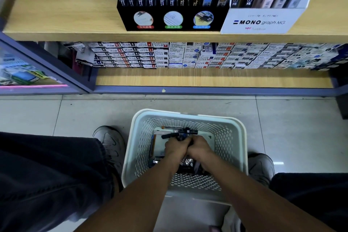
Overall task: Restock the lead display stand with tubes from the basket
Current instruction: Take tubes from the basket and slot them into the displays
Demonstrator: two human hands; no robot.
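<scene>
A person bends over a pale basket (239,133) that sits on the floor between their two shoes, close in front of the shelf, so both arms can reach straight down into it. The left hand (176,147) and the right hand (200,147) are side by side, touching, low in the middle of the basket. Their fingers curl down into a heap of dark lead tubes (180,134), and it looks like both grips are closing on tubes to gather a bunch at once, though the fingertips are hidden, so which tubes each one holds cannot be told. More tubes lie loose toward the far wall of the basket, and a few thin ones rest along its left wall. Up on the wooden shelf (62,5), near its front edge, stands the black lead display stand (169,22). Blue-topped and orange-topped tubes stand upright in its rows so their labels can be read. Just to its right, touching it, is a white box (259,22) of other leads. On the lower shelf, small boxes (169,56) are stacked along the back.
</scene>
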